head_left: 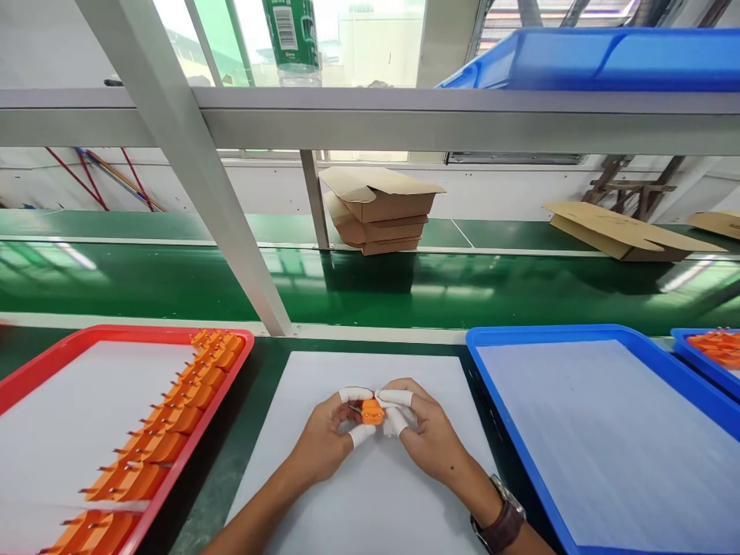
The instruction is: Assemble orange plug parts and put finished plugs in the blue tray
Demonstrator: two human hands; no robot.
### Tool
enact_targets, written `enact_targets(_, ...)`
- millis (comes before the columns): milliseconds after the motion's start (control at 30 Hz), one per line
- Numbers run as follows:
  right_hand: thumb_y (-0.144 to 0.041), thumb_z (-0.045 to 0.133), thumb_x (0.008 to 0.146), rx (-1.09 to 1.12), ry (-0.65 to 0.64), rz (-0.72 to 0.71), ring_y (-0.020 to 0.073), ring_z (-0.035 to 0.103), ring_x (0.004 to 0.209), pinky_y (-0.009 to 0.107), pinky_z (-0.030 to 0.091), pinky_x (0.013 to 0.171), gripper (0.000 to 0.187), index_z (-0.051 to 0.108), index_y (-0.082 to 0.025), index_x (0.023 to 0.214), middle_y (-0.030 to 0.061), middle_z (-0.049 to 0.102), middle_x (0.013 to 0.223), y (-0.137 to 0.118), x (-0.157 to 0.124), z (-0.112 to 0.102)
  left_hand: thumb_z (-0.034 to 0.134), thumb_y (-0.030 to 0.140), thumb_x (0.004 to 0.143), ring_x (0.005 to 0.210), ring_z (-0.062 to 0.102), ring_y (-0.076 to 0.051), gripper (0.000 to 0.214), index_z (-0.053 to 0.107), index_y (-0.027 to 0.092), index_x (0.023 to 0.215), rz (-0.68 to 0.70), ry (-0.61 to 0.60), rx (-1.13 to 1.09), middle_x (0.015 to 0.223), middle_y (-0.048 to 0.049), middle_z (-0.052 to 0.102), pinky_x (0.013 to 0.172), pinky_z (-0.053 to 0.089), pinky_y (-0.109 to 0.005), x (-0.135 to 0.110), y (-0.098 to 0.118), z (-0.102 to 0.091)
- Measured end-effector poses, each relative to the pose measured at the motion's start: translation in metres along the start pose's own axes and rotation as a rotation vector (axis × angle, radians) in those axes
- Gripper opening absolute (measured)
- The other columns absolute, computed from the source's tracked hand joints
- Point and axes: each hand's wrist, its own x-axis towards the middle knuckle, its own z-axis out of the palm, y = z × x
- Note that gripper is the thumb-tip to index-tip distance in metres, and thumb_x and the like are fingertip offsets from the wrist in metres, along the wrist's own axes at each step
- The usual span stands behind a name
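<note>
A small orange plastic part is held up over the white work sheet. My left hand pinches it from the left between thumb and fingers that wear white finger cots. From the other side, my right hand closes its white-covered fingertips at the part's right edge. Crumpled white material shows between the right fingers; whether it is cloth or a loose cot I cannot tell. To the left, a red tray carries a row of similar orange parts with thin dark pins sticking out.
A blue tray lined with white stands at the right; beyond it, another blue tray holds orange pieces. Behind runs a green conveyor belt, with cardboard boxes past it. A slanted metal post and crossbeam stand in front.
</note>
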Motion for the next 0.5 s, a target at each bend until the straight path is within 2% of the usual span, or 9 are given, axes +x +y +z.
enact_targets(100, -0.001, 0.044, 0.079, -0.033, -0.041, 0.032, 0.0184, 0.058, 0.099, 0.033, 0.052, 0.084, 0.047, 0.064, -0.025, 0.113, 0.0056, 0.058, 0.109, 0.006, -0.004, 0.004, 0.08, 0.029, 0.071, 0.097, 0.067, -0.022, 0.042, 0.062, 0.019, 0.108, -0.009, 0.11, -0.067, 0.115, -0.01, 0.069, 0.089, 0.055, -0.039, 0.001, -0.003, -0.001)
enact_targets(233, -0.003, 0.044, 0.083, -0.087, 0.009, -0.001, 0.0191, 0.058, 0.099, 0.033, 0.052, 0.081, 0.043, 0.064, -0.026, 0.113, 0.0061, 0.057, 0.11, 0.01, -0.007, 0.008, 0.081, 0.027, 0.068, 0.098, 0.067, -0.023, 0.045, 0.061, 0.019, 0.107, 0.014, 0.239, -0.053, 0.119, -0.0111, 0.067, 0.084, 0.056, -0.038, 0.004, -0.006, -0.003)
enact_targets(500, -0.007, 0.046, 0.09, -0.064, 0.054, -0.174, 0.0199, 0.059, 0.098, 0.034, 0.054, 0.078, 0.038, 0.061, -0.028, 0.118, 0.0072, 0.059, 0.109, 0.006, -0.009, 0.018, 0.074, 0.029, 0.073, 0.085, 0.067, -0.018, 0.032, 0.061, 0.019, 0.1, 0.065, 0.288, 0.046, 0.111, -0.0087, 0.07, 0.073, 0.057, -0.034, 0.0, 0.003, 0.007)
